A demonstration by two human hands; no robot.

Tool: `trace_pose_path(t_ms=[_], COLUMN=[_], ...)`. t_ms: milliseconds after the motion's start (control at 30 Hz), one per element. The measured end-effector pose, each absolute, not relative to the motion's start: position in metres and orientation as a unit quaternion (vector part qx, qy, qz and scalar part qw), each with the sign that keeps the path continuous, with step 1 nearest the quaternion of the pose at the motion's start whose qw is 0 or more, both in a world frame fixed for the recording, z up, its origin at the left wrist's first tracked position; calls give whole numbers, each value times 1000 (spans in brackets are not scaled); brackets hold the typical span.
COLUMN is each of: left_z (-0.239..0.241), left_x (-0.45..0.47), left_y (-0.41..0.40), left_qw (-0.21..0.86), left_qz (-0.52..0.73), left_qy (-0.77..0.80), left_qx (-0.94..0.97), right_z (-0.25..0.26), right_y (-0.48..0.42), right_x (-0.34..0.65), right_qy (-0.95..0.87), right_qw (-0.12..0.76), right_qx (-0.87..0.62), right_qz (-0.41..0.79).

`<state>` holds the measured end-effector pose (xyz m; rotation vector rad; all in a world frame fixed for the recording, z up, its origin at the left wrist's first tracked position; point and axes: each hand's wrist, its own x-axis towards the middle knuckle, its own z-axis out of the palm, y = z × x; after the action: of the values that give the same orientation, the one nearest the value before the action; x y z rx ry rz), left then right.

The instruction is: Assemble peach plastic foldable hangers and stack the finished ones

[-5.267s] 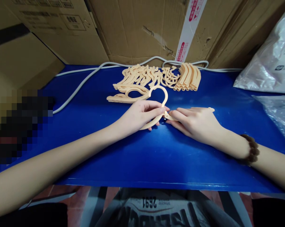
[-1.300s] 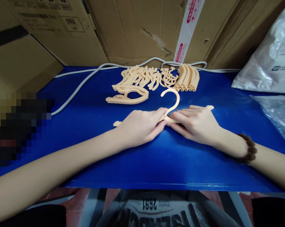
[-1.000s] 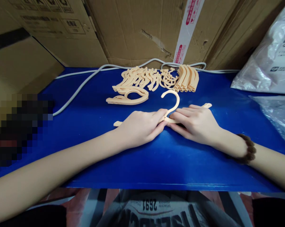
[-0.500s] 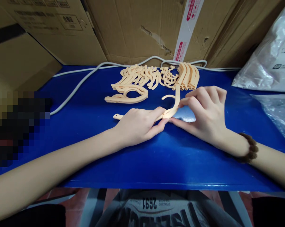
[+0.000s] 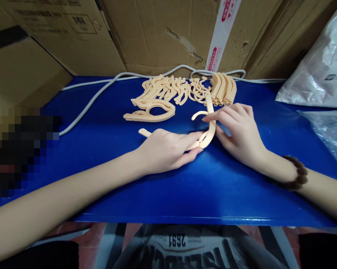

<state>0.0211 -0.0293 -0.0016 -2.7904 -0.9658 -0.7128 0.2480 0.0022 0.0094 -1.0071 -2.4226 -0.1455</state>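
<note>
A peach plastic folding hanger (image 5: 209, 127) lies in the middle of the blue table (image 5: 168, 186). My left hand (image 5: 168, 149) rests over its left arm, fingers closed on it near the joint; the arm's tip pokes out left of my hand. My right hand (image 5: 237, 130) grips the hanger's right arm, which is swung up and away from me. The hanger's hook curls out beside my right fingers. Behind lie a folded hanger (image 5: 150, 111) and a row of loose peach hanger parts (image 5: 185, 89).
Cardboard boxes (image 5: 162, 33) wall the back and left of the table. A white cable (image 5: 101, 91) runs along the back edge. Plastic bags (image 5: 316, 71) sit at the right. A pixelated patch covers the left edge.
The hanger lay flat and spread under both hands. My right hand has since lifted its right arm and swung it up and back toward the pile; my left hand stays on the left arm.
</note>
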Motion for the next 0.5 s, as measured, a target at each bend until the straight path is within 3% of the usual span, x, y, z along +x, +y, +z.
trace_pose_path(t_ms=[233, 500], left_z=[-2, 0], left_x=[22, 24], left_y=[-31, -31], left_qw=[72, 102], left_qz=[-225, -212], left_qy=[-248, -244], left_qx=[-940, -941], right_z=[15, 13], right_y=[0, 4], right_x=[247, 246], right_qy=[-867, -862], right_qw=[337, 317], right_qx=[-365, -396], right_qz=[34, 25])
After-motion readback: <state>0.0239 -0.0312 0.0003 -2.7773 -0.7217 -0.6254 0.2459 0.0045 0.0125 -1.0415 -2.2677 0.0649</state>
